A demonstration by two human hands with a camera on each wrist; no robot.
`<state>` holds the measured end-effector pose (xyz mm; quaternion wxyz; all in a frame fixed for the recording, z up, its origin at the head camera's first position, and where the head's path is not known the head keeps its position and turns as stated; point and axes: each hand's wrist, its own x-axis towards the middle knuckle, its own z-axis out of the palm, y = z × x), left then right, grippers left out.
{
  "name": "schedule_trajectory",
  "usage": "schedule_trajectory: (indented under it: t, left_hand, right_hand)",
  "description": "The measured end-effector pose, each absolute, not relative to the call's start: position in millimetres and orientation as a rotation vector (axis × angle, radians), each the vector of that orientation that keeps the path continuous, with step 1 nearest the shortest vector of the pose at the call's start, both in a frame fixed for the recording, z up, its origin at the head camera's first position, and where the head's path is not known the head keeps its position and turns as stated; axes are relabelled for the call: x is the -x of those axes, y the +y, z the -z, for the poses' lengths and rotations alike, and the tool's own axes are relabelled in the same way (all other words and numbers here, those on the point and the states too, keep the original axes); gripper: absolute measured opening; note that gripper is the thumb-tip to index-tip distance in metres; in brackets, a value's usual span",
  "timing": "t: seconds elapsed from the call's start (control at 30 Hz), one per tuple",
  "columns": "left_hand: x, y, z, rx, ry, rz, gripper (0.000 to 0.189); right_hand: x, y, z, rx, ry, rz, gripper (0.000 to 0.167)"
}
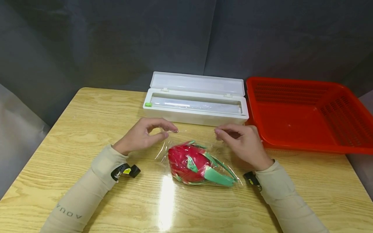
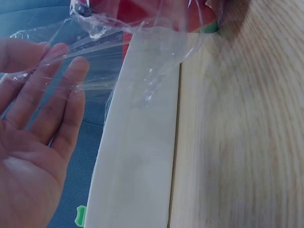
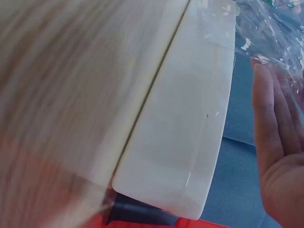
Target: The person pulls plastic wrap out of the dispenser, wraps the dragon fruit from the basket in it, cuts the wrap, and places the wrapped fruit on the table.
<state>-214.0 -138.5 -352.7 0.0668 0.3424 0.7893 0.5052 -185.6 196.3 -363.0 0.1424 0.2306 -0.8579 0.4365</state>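
A red dragon fruit (image 1: 186, 163) with green leafy tips lies on the table, loosely covered by clear cling film (image 1: 163, 152). At its upper left my left hand (image 1: 145, 134) pinches the film's far edge between thumb and fingers. Opposite, my right hand (image 1: 243, 142) holds the other end of that edge at its fingertips. In the left wrist view the film (image 2: 152, 71) spreads out from the thumb and fingertips of the left hand (image 2: 42, 118). The right wrist view has film (image 3: 270, 38) over the fingertips of the right hand (image 3: 280, 137).
Behind the hands stands a white cling film box (image 1: 195, 116), its lid (image 1: 198, 83) raised and a film roll (image 1: 195, 105) inside. A green slider (image 1: 148, 104) sits at its left end. A red plastic basket (image 1: 291, 145) is at the right, beside the box.
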Motion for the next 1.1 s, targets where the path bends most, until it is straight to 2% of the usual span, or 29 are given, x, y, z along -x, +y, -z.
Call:
schedule_trajectory:
  t: [0.23,0.67,1.1]
  left_hand:
    - [216.9,-137.2,353.4,-1.015,2.385,-1.549,0.036]
    - [225.6,-140.3,355.0,-0.837,2.397,-1.488,0.03]
    - [226.5,-149.4,351.3,-0.807,2.389,-1.477,0.027]
  right_hand:
    - [187.6,198.9,361.3,-0.615,-2.457,-1.197,0.006]
    - [186.6,214.5,344.7,-0.582,-2.403,-1.539,0.01]
    - [184.1,221.6,331.2,-0.532,-2.393,-1.514,0.007]
